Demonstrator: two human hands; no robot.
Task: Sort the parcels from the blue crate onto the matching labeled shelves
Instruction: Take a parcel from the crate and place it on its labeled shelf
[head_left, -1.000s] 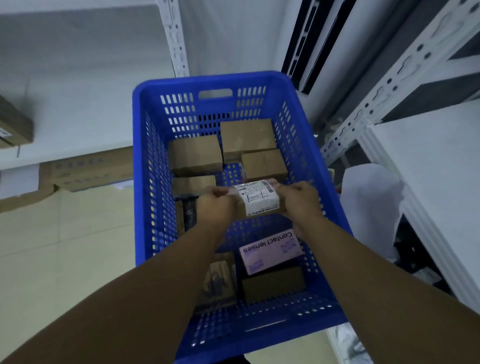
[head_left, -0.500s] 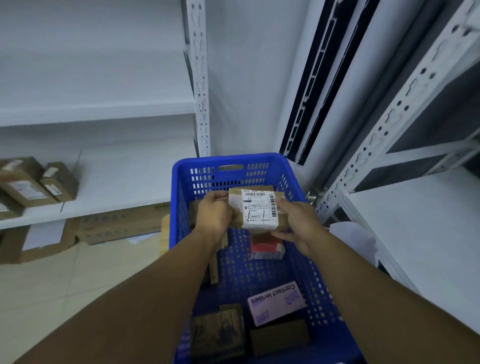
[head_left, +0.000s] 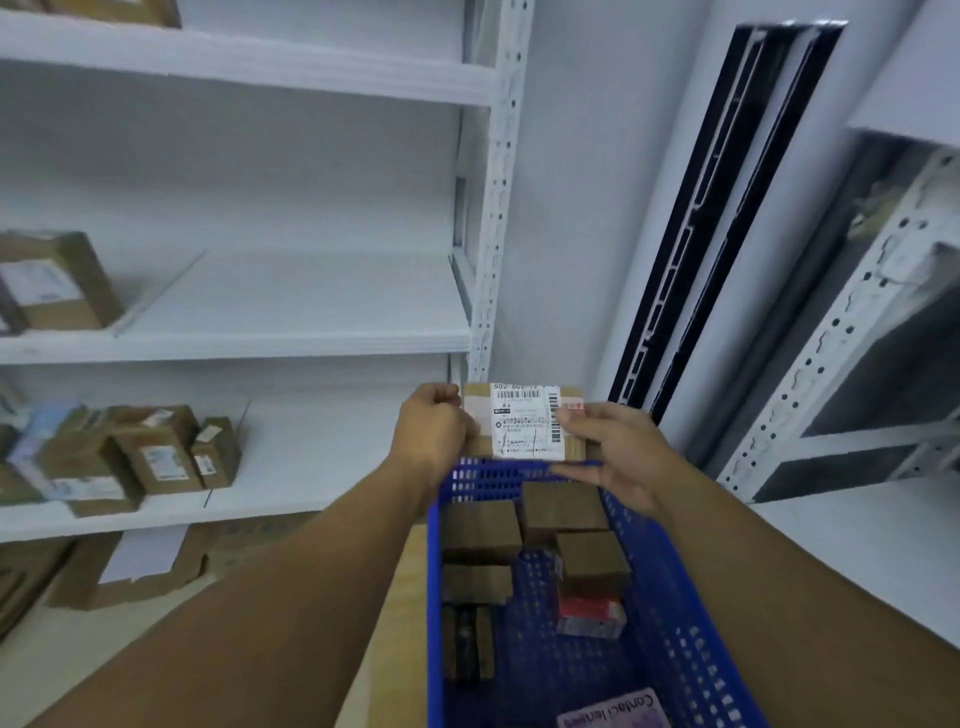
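— How many parcels show in the blue crate (head_left: 670, 613)?

— Seven. There are four plain brown boxes (head_left: 480, 530), one dark package (head_left: 467, 644), one red-and-white box (head_left: 589, 616) and one pale lilac box (head_left: 613, 713), which is cut by the lower edge of the frame.

— Any writing on them?

— Only on the lilac box, which reads "Contact lenses", upside down from here. The brown ones show no label.

— And the one in hand?

— That is one more parcel (head_left: 524, 423), brown card with a white shipping label. It is at the centre of the frame, held just above the crate's far rim and in front of the white shelf upright (head_left: 493, 208). The label has a barcode along its top and another down its right side. It also carries a number beginning "502". The small print is too blurred to read.

— Which hand holds it?

— Both. The left hand (head_left: 431, 426) has its fingers (head_left: 441, 399) curled round the left end. The right hand (head_left: 610, 452) pinches the right end, with the thumb on the label face and the other fingers under the lower edge.

— The shelves?

— Three white shelf boards (head_left: 260, 340) are at the left of the frame. The middle one carries a labelled brown carton (head_left: 52, 280) at the far left. The lowest carries a blurred cluster of cartons (head_left: 156, 452), at least four. A second rack (head_left: 831, 374) stands at the right.
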